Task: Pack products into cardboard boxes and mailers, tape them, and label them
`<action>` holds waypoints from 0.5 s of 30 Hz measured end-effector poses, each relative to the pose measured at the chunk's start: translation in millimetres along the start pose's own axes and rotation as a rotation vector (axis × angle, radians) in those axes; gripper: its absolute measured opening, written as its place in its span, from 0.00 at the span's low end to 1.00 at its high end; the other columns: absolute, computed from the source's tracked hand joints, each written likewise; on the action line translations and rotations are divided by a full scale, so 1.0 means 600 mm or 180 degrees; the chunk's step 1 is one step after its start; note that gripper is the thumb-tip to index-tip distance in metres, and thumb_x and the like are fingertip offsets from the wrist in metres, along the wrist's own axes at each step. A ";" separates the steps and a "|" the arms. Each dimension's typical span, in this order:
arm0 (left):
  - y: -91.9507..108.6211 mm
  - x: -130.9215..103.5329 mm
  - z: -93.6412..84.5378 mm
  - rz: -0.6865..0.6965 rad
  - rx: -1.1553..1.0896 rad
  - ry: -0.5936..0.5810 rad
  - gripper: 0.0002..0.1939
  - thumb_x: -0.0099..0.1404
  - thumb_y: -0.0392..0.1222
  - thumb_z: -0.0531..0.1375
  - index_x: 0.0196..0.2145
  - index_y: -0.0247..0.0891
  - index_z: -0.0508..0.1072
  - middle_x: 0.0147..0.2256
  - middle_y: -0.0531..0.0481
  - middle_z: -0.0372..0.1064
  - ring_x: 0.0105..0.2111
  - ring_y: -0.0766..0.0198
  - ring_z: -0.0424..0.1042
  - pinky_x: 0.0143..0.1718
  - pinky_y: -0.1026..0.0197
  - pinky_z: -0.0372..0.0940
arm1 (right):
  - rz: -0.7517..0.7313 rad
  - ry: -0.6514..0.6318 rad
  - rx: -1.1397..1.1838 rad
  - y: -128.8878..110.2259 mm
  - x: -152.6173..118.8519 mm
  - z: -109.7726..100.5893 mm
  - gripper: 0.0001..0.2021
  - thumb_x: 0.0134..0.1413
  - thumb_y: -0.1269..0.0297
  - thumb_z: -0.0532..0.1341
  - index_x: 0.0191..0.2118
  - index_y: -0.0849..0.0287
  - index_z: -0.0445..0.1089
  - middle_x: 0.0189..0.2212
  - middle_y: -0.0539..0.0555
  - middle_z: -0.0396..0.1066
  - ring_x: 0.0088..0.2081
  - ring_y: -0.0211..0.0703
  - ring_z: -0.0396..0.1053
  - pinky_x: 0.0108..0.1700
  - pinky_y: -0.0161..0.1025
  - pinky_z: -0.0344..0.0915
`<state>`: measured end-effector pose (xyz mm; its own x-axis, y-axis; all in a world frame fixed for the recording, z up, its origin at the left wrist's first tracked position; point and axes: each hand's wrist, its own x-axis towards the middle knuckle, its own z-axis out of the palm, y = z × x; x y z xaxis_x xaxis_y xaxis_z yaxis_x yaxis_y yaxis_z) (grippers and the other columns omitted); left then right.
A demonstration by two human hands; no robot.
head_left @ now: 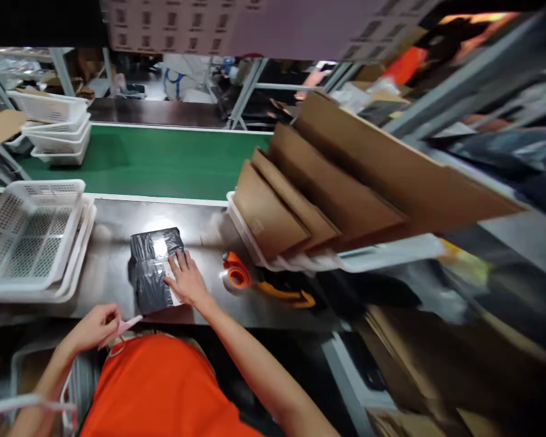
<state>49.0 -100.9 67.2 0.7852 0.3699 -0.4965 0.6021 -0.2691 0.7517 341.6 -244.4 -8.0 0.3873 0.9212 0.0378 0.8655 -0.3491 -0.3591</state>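
A parcel wrapped in black plastic (152,282) lies on the metal bench in front of me, with a shiny patch on its top and a whitish label on its right side. My right hand (186,279) rests on that right side, fingers spread over the label. Down at the bench's front edge, near my waist, my left hand (100,328) is closed on a thin pale pink strip (130,323). What the strip is made of I cannot make out. To the right of the parcel sits an orange tape dispenser (237,277).
White plastic baskets (79,243) are stacked at the left, more baskets (66,145) behind them. A green conveyor belt (164,161) runs along the bench's back. Cardboard sheets (273,209) stand in a white rack at the right. A yellow-handled tool (284,294) lies by the tape dispenser.
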 end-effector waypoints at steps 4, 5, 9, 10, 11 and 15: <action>0.035 0.054 0.003 0.0216 -0.0798 -0.0023 0.18 0.59 0.59 0.60 0.28 0.42 0.66 0.24 0.55 0.63 0.27 0.63 0.62 0.32 0.62 0.59 | 0.0696 0.0174 0.0189 -0.033 -0.108 0.015 0.33 0.70 0.56 0.63 0.74 0.63 0.61 0.77 0.70 0.48 0.77 0.75 0.45 0.72 0.72 0.54; 0.046 0.069 0.012 0.0223 -0.0939 -0.0118 0.19 0.58 0.60 0.61 0.28 0.42 0.66 0.24 0.56 0.62 0.26 0.64 0.61 0.31 0.62 0.59 | 0.0802 0.0131 0.0373 -0.044 -0.143 0.019 0.33 0.70 0.57 0.62 0.75 0.62 0.60 0.77 0.69 0.47 0.78 0.73 0.42 0.73 0.73 0.50; 0.091 0.113 0.089 0.0319 -0.0987 -0.0884 0.18 0.58 0.59 0.62 0.29 0.42 0.65 0.23 0.58 0.61 0.24 0.67 0.60 0.29 0.64 0.59 | 0.1236 0.0435 0.2388 -0.099 -0.284 0.036 0.40 0.71 0.46 0.60 0.79 0.54 0.47 0.78 0.66 0.48 0.76 0.64 0.51 0.73 0.67 0.56; 0.101 0.117 0.115 0.0413 -0.0849 -0.1140 0.18 0.59 0.59 0.61 0.29 0.42 0.66 0.23 0.58 0.62 0.24 0.66 0.61 0.29 0.64 0.59 | 0.1380 0.0684 0.2990 -0.113 -0.315 0.039 0.44 0.68 0.42 0.62 0.80 0.52 0.45 0.77 0.67 0.51 0.72 0.62 0.61 0.69 0.63 0.64; 0.110 0.119 0.143 0.0546 -0.0657 -0.1411 0.16 0.60 0.58 0.60 0.30 0.42 0.66 0.23 0.57 0.63 0.24 0.66 0.62 0.29 0.63 0.60 | 0.1566 0.0941 0.3462 -0.126 -0.343 0.041 0.48 0.64 0.39 0.65 0.79 0.51 0.46 0.75 0.68 0.56 0.66 0.61 0.70 0.64 0.58 0.71; 0.149 0.111 0.243 0.1511 0.0518 -0.2247 0.10 0.65 0.48 0.56 0.33 0.40 0.72 0.28 0.50 0.75 0.28 0.61 0.72 0.33 0.61 0.64 | 0.2498 0.1458 0.3527 -0.148 -0.442 0.026 0.31 0.55 0.37 0.70 0.52 0.58 0.81 0.45 0.61 0.82 0.43 0.55 0.80 0.48 0.50 0.78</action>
<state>176.2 -229.9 37.7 0.8324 -0.4379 -0.3397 0.1587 -0.3990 0.9031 157.1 -455.4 -1.1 0.8915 0.3462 -0.2920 -0.2235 -0.2245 -0.9485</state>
